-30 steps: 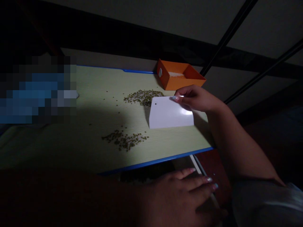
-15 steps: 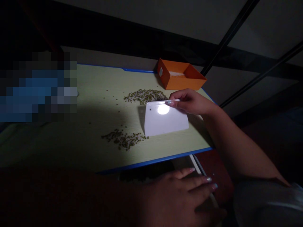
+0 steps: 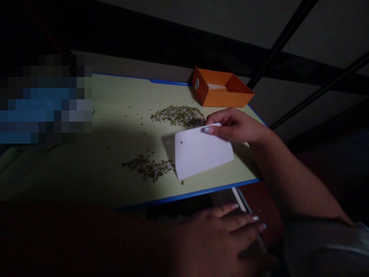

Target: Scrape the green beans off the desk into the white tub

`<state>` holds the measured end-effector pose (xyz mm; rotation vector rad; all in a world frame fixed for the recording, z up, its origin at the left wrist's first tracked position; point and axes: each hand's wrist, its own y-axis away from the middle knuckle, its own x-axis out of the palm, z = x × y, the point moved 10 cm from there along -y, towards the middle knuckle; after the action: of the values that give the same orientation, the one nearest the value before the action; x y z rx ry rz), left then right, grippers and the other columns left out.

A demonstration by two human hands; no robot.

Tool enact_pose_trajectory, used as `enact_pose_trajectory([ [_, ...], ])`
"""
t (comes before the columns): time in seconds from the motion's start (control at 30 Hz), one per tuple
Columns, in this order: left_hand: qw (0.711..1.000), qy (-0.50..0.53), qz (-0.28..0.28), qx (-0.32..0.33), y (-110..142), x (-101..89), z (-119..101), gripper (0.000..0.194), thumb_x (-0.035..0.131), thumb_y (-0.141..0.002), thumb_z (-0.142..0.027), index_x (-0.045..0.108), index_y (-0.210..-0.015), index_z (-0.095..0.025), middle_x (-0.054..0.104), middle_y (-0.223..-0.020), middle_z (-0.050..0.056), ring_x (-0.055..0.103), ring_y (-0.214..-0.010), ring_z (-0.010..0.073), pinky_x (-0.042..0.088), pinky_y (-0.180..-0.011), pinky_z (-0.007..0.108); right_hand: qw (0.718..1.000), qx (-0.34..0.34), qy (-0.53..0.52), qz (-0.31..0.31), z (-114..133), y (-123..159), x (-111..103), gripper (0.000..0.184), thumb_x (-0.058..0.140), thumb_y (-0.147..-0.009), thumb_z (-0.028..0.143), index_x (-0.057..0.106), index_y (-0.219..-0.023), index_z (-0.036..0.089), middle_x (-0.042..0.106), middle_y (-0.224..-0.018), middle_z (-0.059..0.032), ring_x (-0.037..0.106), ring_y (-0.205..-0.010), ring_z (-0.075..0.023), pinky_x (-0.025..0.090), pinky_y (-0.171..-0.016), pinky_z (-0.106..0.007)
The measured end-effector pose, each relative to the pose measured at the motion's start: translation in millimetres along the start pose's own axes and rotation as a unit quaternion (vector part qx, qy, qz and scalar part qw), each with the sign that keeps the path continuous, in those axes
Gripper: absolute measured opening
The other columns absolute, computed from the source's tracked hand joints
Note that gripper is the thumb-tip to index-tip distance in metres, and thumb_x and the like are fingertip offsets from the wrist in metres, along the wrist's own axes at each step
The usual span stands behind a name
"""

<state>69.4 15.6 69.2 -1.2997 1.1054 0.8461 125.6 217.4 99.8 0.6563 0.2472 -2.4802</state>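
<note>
My right hand pinches the top edge of a white plastic scraper card, which stands on its lower edge on the pale desk. Just left of the card lies a small heap of green-brown beans. A larger heap of the same beans lies behind the card. My left hand rests flat below the desk's front edge with its fingers stretched out, on something dark that I cannot make out.
An orange open box sits at the desk's far right corner. A blurred blue shape covers the far left. The blue-trimmed front edge is close to the card. Dark rails cross behind.
The right hand has drawn the white card toward the front edge and a little left, from beside the far heap to the right end of the near heap. The left hand has stayed put.
</note>
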Motion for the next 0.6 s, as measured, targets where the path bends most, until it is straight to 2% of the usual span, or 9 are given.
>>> enact_pose_trajectory([
  [0.23,1.0,0.014,0.012,0.005,0,1.5,-1,0.043,0.027,-0.093,-0.038,0.046,-0.132,-0.036,0.053,-0.14,-0.001,0.048,-0.131,0.0138,0.047,-0.102,0.031,0.999,0.012,-0.004,-0.046,8,9,-17,0.032,0.065,-0.088,0.042,0.057,-0.07,0.016,0.041,-0.05,0.0087,0.032,-0.042,-0.0031,0.02,-0.038,-0.02],
  [0.4,1.0,0.01,0.01,0.001,-3,0.7,0,0.043,0.026,-0.093,-0.038,0.048,-0.13,-0.037,0.055,-0.138,-0.002,0.049,-0.131,0.0137,0.048,-0.1,0.031,1.0,0.029,0.005,-0.008,2,8,-11,0.033,0.065,-0.087,0.044,0.058,-0.071,0.015,0.041,-0.051,0.0084,0.032,-0.043,-0.0035,0.021,-0.039,-0.02],
  [0.6,1.0,0.01,0.002,-0.004,1,2.8,-1,0.044,0.025,-0.093,-0.037,0.046,-0.132,-0.037,0.054,-0.139,-0.003,0.047,-0.132,0.014,0.046,-0.101,0.032,1.0,0.004,0.02,-0.007,0,1,-4,0.035,0.062,-0.09,0.042,0.055,-0.069,0.015,0.036,-0.052,0.0094,0.029,-0.044,-0.0033,0.02,-0.04,-0.019],
])
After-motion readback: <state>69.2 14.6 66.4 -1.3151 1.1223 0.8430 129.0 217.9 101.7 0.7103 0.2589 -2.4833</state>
